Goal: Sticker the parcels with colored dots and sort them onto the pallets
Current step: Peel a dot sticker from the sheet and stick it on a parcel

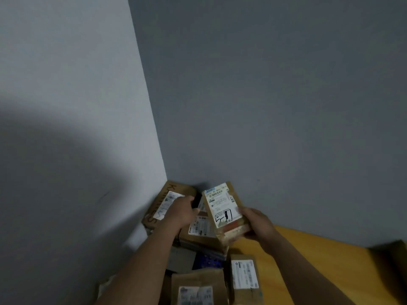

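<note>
Parcel [222, 211] held above the heap [199, 230], label facing up, I guess for reading; right hand [258, 224] fingers clamp its lower end. Left hand [184, 209], over the heap, grips a dark item [196, 200], unidentifiable.

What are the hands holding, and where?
Right hand grips the small brown cardboard parcel by its lower right edge. Left hand clutches a small black object.
</note>
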